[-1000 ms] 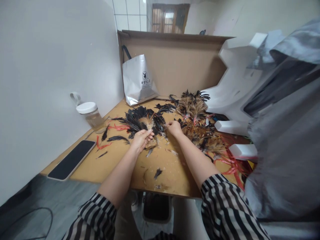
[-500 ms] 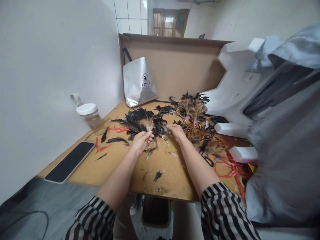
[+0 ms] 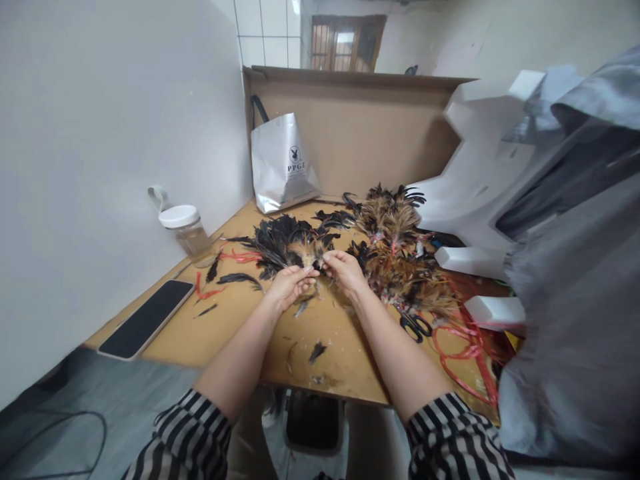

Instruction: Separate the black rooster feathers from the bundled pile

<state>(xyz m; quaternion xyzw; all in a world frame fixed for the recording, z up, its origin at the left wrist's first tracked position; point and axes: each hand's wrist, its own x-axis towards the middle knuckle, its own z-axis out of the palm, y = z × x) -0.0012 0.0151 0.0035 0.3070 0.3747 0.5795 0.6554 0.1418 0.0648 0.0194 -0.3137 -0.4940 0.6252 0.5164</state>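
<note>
My left hand (image 3: pixel 291 285) is closed in a pinch at the light base of a small tan feather bunch. Beside it, my right hand (image 3: pixel 345 271) pinches near the same quill ends, its fingertips close to the left ones. Exactly what lies between the right fingertips is too small to make out, though feather parts show there. Directly behind both hands spreads a pile of dark feathers (image 3: pixel 277 241), partly covered by the fingers. To the right lie brown feather bunches (image 3: pixel 407 280), and more brown bunches (image 3: pixel 387 215) sit farther back.
Black-handled scissors (image 3: pixel 416 327) lie by red plastic ribbon (image 3: pixel 470 350) on the right. On the left are a phone (image 3: pixel 145 320) and a lidded jar (image 3: pixel 187 233). A silver bag (image 3: pixel 281 167) leans against the cardboard (image 3: pixel 370 127). White foam pieces (image 3: pixel 473 260) and grey cloth (image 3: pixel 575 300) border the right side.
My right hand has moved left, in towards my left hand, so the fingertips nearly meet. More of the scissors shows now. The whole view has shifted slightly.
</note>
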